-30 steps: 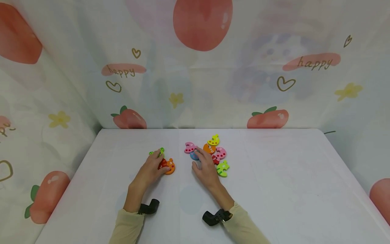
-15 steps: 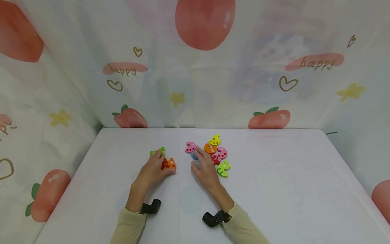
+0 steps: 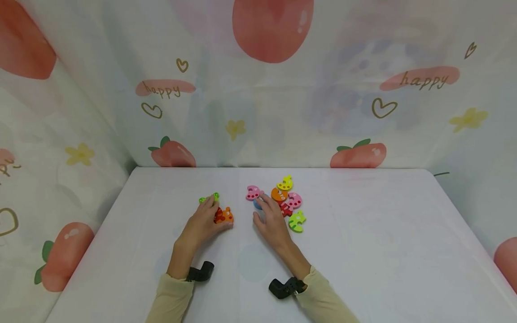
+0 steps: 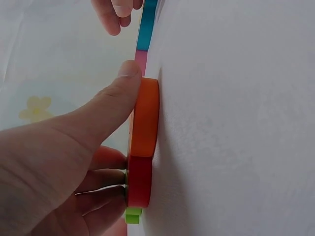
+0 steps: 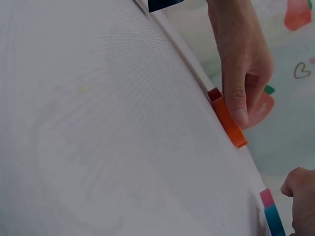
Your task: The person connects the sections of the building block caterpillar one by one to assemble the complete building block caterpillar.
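A: Your left hand [image 3: 199, 223]?
B: Left of centre in the head view. Fingers loosely extended, thumb spread away from them. Thumb touches the orange piece [image 3: 228, 216], fingers lie against the red piece [image 3: 217, 215]. You aren't curled round either one.
A: Green piece [image 3: 216, 196]?
B: Just above those two, middle part under your fingers.
A: Right hand [image 3: 275, 225]?
B: Centre of the frame. Fingers slightly bent, relaxed, gap between thumb and index. You're over the blue piece [image 3: 256, 205], pink piece [image 3: 253, 192] just beside it at upper left. Can't tell if your fingertips touch blue; no grip visible.
A: The others?
B: Clustered right of that hand: yellow piece [image 3: 285, 183] at the top, lime piece [image 3: 297, 221] at the bottom.
A: Hard to see?
B: Blue is mostly covered by your fingers. Your right hand is cut off at the right edge in the right wrist view, at the top in the left wrist one. Printed markings mostly too small to read.
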{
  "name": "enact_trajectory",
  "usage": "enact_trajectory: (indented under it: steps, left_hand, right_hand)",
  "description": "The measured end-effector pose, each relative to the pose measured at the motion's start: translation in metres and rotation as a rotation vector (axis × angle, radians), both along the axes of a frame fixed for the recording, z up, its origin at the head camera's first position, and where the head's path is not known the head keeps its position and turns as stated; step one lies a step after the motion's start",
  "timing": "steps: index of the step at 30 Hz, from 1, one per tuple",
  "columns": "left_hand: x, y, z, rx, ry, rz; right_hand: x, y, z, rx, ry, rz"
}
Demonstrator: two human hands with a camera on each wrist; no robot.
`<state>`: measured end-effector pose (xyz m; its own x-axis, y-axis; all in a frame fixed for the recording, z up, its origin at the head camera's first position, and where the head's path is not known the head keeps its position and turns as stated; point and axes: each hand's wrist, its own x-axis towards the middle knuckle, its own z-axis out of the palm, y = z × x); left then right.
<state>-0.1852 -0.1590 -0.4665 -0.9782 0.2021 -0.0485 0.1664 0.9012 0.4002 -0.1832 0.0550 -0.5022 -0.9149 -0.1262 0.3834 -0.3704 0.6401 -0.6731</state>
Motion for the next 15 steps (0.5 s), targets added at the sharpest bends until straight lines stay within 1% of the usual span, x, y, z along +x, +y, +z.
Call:
enact_trajectory:
  steps: [5, 8, 12, 15]
  left_hand:
    - [0.0, -0.002, 0.002, 0.0, 0.006, 0.004]
    - [0.0, -0.003, 0.001, 0.002, 0.003, 0.006]
    - [-0.002, -0.005, -0.001, 0.003, 0.003, -0.005]
    - [-0.004, -0.009, -0.004, 0.023, -0.01, -0.013]
  right_hand:
    - [-0.003, 0.0, 0.002, 0.018, -0.013, 0.001]
    - [-0.007, -0.001, 0.004, 0.032, -0.049, -0.002]
    - [-0.019, -0.004, 0.006, 0.053, -0.13, -0.027]
    - [-0.031, -0.008, 0.008, 0.083, -0.162, -0.05]
